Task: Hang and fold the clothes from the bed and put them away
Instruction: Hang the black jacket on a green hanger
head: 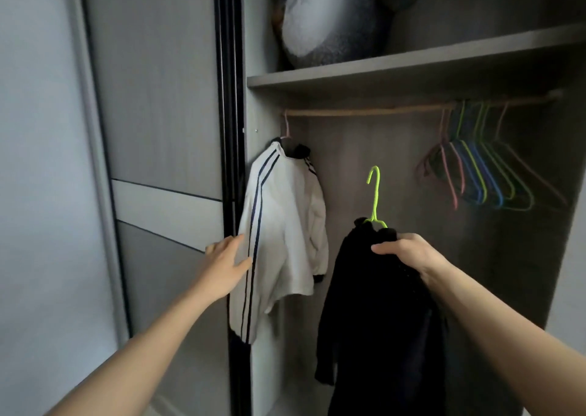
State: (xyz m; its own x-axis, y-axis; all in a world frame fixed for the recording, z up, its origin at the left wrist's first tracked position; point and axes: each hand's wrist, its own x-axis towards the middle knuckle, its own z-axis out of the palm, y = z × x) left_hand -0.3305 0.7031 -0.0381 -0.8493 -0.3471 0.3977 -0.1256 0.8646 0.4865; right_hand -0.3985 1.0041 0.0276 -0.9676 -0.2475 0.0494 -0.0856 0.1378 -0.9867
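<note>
While the right hand (pixel 409 253) gripped the black top (pixel 380 320) on its green hanger (pixel 375 193), well below the rail (pixel 364 111), the left hand (pixel 228 266), fingers straight, touched the white jacket (pixel 285 231) at the rail's left end. Hanging step. Next, probably: lift the hook onto bare rail.

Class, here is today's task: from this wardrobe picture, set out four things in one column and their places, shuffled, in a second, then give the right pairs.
Things:
1. white jacket
2. black garment
3. empty hangers
4. grey cushion

Places:
A. on the top shelf
B. bunched at the right end of the rail
C. held in the right hand, on a green hanger
D. hanging at the rail's left end

Pairs: 1-D, 2-C, 3-B, 4-A
</note>
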